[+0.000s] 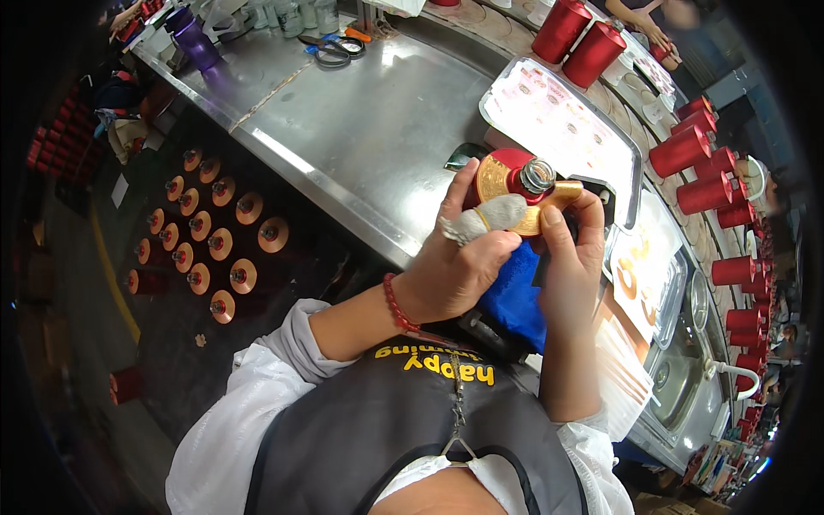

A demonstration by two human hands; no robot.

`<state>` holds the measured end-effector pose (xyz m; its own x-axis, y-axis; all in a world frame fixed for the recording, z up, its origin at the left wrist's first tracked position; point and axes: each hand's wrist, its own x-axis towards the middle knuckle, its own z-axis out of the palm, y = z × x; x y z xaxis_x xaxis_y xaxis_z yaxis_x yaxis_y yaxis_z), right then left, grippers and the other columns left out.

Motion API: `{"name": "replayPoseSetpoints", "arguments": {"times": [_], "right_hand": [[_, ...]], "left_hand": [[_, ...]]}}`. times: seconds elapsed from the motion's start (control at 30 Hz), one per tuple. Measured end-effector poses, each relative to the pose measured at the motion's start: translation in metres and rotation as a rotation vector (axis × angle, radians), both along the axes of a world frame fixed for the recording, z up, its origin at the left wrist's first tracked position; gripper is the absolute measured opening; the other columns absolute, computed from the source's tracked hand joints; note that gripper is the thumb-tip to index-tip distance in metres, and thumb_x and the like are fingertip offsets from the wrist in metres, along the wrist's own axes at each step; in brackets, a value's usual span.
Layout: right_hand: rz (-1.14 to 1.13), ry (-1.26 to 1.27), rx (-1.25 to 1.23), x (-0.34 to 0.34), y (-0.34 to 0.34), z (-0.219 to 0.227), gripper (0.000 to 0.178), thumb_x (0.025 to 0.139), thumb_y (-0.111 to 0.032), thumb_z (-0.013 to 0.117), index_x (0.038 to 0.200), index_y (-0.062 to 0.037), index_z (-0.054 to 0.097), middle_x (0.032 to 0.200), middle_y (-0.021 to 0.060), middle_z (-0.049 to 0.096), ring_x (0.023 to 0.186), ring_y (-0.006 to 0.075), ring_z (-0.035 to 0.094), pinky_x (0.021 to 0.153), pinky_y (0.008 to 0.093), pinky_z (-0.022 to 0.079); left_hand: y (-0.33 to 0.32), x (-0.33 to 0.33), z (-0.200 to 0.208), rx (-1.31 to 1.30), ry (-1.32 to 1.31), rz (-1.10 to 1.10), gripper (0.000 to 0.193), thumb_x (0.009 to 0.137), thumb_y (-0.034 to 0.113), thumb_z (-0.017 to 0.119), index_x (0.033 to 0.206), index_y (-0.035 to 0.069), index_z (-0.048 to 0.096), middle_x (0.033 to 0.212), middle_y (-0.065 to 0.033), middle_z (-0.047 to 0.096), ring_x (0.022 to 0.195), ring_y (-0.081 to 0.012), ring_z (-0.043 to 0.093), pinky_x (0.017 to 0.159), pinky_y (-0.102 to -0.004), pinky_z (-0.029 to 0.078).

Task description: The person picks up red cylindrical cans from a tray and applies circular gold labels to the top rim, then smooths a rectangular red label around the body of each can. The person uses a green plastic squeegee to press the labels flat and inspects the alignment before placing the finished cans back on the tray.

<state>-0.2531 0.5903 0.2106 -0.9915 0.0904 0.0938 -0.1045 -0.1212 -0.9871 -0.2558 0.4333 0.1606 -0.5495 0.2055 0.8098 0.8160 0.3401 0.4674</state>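
Note:
In front of my chest is a red bottle [512, 160] with a clear, threaded neck pointing up. A gold band-like label [493, 178] curves round its shoulder. My left hand [446, 270] is closed round the bottle's left side, and a greyish cloth cover [493, 216], tied with a yellow band, sits on one of its digits and presses by the label. At the right, my right hand [573, 249] pinches the loose end of the gold label, which stands away from the bottle. The bottle's lower part is hidden behind my hands; blue cloth [515, 296] shows beneath.
A metal worktop [343, 129] holds scissors [333, 53] and a purple bottle [196, 41]. Printed sheets lie in a white tray [558, 112]. Red bottles [682, 151] line a conveyor at right; gold-topped bottles [221, 244] stand lower left. A sink [674, 382] is at lower right.

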Motion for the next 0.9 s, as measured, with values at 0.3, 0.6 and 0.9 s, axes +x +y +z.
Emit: {"name": "replayPoseSetpoints", "arguments": {"times": [0.3, 0.6, 0.9], "right_hand": [[0.072, 0.191, 0.134, -0.012, 0.012, -0.005, 0.027, 0.098, -0.017, 0.067, 0.116, -0.0002, 0.059, 0.122, 0.0081, 0.063, 0.114, 0.0129, 0.055, 0.102, 0.0292, 0.041], [0.013, 0.198, 0.112, -0.009, 0.013, -0.014, 0.026, 0.099, -0.015, 0.066, 0.119, -0.0002, 0.061, 0.112, 0.0059, 0.062, 0.107, 0.0129, 0.055, 0.100, 0.0282, 0.041], [-0.065, 0.161, 0.278, 0.006, 0.011, -0.010, 0.030, 0.097, -0.013, 0.065, 0.124, 0.0010, 0.059, 0.112, 0.0079, 0.054, 0.107, 0.0165, 0.052, 0.098, 0.0286, 0.040]], "left_hand": [[-0.004, 0.000, -0.001, 0.042, -0.033, -0.083, 0.034, 0.094, 0.011, 0.068, 0.118, 0.010, 0.045, 0.136, -0.0252, 0.050, 0.139, -0.0554, 0.034, 0.114, -0.0613, 0.029], [0.000, -0.014, -0.016, 0.307, -0.113, -0.273, 0.029, 0.101, 0.026, 0.061, 0.116, 0.007, 0.045, 0.137, -0.0243, 0.049, 0.142, -0.0508, 0.033, 0.118, -0.0627, 0.020], [0.019, -0.011, 0.000, 0.550, -0.241, -0.258, 0.048, 0.103, 0.027, 0.058, 0.136, -0.001, 0.035, 0.139, -0.0203, 0.042, 0.142, -0.0381, 0.036, 0.118, -0.0475, 0.026]]}}
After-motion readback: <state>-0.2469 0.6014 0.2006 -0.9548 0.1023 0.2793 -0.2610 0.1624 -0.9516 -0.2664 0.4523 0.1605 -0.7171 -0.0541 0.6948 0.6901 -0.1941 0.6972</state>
